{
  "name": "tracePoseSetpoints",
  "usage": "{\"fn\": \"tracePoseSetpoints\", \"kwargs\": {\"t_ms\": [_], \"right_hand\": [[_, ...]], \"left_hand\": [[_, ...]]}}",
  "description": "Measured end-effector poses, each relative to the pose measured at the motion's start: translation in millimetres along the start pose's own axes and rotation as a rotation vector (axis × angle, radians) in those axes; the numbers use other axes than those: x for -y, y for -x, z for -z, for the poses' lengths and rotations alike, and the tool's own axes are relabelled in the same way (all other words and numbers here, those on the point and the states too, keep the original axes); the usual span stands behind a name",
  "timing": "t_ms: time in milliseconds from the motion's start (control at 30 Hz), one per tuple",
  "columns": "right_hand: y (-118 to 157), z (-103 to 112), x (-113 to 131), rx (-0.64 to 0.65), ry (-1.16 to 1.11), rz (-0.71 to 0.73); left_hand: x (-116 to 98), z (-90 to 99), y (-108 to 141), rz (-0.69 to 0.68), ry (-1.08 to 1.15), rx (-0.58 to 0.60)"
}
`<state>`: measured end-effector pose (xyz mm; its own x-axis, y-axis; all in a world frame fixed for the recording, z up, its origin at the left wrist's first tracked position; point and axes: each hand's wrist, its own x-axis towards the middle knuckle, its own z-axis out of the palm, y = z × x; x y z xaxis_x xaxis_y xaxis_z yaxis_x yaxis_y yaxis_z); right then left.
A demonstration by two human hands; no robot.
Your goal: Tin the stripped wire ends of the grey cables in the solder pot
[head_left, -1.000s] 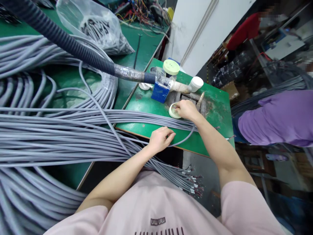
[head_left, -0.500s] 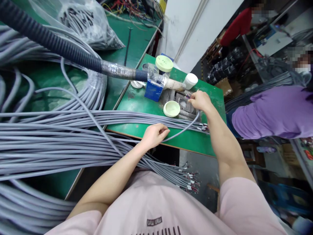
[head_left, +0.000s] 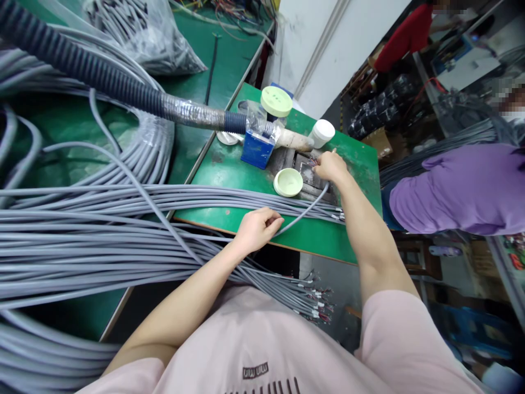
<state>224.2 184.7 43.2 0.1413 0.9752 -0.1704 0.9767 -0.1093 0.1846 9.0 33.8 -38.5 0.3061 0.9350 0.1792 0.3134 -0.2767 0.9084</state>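
A single grey cable (head_left: pixel 302 214) bends up from my left hand (head_left: pixel 260 229) to my right hand (head_left: pixel 330 166). The left fingers are curled closed around it at the front edge of the green bench. My right hand pinches the cable's end, where thin stripped wires (head_left: pixel 313 162) stick out over a dark, stained metal block (head_left: pixel 307 173). A shallow pale green dish (head_left: pixel 288 182) stands just left of that block. Below the right forearm, a row of grey cables (head_left: pixel 229 198) ends in white tags and bare wires, partly hidden by the arm.
A ribbed black hose (head_left: pixel 123 93) reaches a nozzle beside a blue box (head_left: pixel 257 149). A white jar (head_left: pixel 322 133) and a green-lidded jar (head_left: pixel 276 102) stand behind. More cables (head_left: pixel 283 287) hang past the bench edge. A person in purple (head_left: pixel 459 189) is at the right.
My right hand has shifted slightly left with the cable end and its wires over the block. The left hand stays nearly in place, and the view has moved a little.
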Motion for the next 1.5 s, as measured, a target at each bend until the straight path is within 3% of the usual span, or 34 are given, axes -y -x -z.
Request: {"fn": "tracePoseSetpoints", "kwargs": {"t_ms": [267, 400, 500, 667, 900, 1333, 1500], "right_hand": [[-6.9, -5.6, 9.5, 0.003, 0.06, 0.015], [0.7, 5.6, 3.8, -0.06, 0.041, 0.032], [21.2, 21.4, -12.0, -0.189, -0.069, 0.109], [77.4, 36.4, -36.3, -0.304, -0.491, 0.176], [137.9, 30.2, -34.7, -0.246, -0.881, 0.149], [187.4, 13.9, -29.0, -0.13, -1.1, 0.222], [211.0, 4.1, -20.6, -0.144, -1.165, 0.232]], "left_hand": [[-1.3, 0.8, 0.2, 0.002, 0.016, -0.003], [-0.4, 0.9, 0.7, -0.004, 0.011, -0.004], [0.4, 0.6, 1.0, -0.013, -0.001, -0.006], [0.0, -0.5, 1.0, -0.028, -0.018, -0.016], [2.0, -4.1, 1.5, -0.023, -0.035, -0.045], [6.5, -9.9, 3.1, -0.017, -0.081, -0.084], [7.5, -10.9, 4.2, -0.022, -0.083, -0.075]]}}
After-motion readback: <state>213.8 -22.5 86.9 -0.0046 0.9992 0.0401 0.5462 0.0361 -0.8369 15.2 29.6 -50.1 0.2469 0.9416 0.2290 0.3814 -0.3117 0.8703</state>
